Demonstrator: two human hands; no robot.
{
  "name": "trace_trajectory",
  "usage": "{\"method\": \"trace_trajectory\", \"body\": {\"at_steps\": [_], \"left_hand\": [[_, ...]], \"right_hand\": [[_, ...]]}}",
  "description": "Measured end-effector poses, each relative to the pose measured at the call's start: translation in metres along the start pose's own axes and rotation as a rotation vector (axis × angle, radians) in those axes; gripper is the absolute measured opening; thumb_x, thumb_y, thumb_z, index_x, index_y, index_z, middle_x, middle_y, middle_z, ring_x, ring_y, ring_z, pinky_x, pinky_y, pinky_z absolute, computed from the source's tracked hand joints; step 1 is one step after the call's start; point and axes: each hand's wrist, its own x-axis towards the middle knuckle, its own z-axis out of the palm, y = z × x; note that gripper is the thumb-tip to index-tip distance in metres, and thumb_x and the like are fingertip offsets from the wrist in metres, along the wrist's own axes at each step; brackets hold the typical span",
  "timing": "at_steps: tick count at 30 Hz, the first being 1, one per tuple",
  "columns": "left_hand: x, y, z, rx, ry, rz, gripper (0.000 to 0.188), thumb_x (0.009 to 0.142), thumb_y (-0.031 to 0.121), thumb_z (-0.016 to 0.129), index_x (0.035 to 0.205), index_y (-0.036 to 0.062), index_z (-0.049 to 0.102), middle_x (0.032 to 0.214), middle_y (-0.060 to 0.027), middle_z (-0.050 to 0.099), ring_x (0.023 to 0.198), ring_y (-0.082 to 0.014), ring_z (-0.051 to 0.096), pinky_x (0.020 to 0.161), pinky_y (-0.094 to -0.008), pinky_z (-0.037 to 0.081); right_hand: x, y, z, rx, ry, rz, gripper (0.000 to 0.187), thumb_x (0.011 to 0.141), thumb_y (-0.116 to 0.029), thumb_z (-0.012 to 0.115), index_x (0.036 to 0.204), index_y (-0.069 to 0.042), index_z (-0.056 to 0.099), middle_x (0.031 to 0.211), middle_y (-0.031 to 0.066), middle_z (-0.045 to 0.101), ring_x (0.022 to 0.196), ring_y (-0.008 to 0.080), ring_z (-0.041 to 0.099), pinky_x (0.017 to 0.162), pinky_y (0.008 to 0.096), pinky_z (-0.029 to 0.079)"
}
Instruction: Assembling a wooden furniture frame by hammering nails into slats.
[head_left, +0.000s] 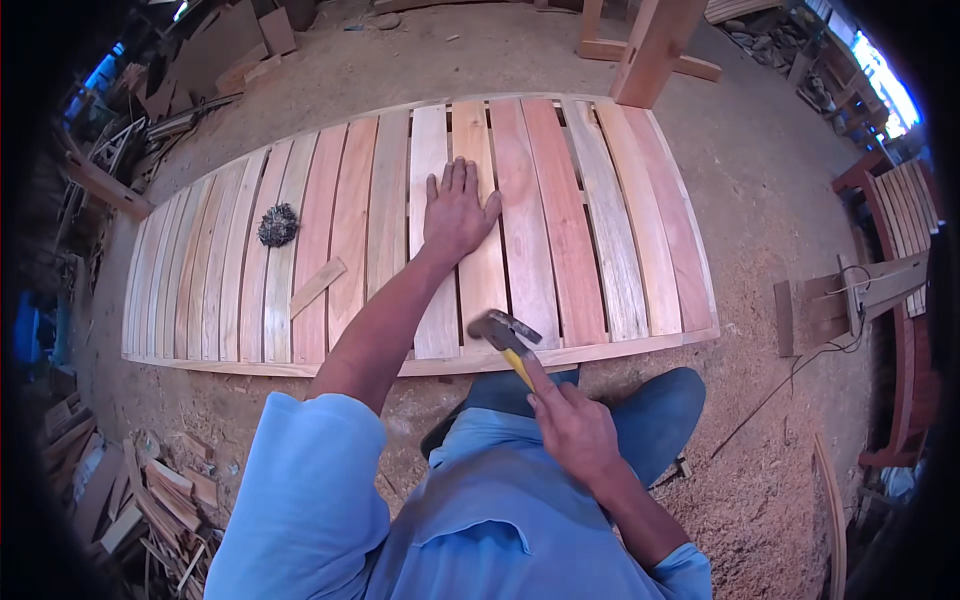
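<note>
A long slatted wooden panel lies across in front of me, its boards laid side by side within a pale frame. My left hand rests flat on two of the slats, fingers stretched out. In my right hand is a claw hammer, gripped by its yellow and dark handle. The hammer's metal head hovers over or touches the near end of a slat; I cannot tell which. Left of my forearm, a short wood strip lies on the panel. Farther left sits a dark clump of nails.
An upright timber post stands at the panel's far right corner. Wood scraps are heaped at the lower left. Sawdust covers the floor at right, near a wooden stand with a cable. A reddish slatted piece stands at the far right.
</note>
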Motion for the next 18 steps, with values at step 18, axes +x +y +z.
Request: {"method": "trace_trajectory", "body": {"at_steps": [18], "left_hand": [[0.002, 0.020, -0.005, 0.021, -0.002, -0.004, 0.077, 0.113, 0.053, 0.055, 0.167, -0.0012, 0.048, 0.174, -0.0269, 0.047, 0.164, -0.0427, 0.042, 0.135, -0.0633, 0.029]], "right_hand": [[-0.018, 0.042, -0.008, -0.179, -0.191, -0.045, 0.076, 0.100, -0.014, 0.071, 0.171, -0.036, 0.054, 0.088, 0.0118, 0.061, 0.060, 0.0319, 0.070, 0.054, 0.0496, 0.060]]}}
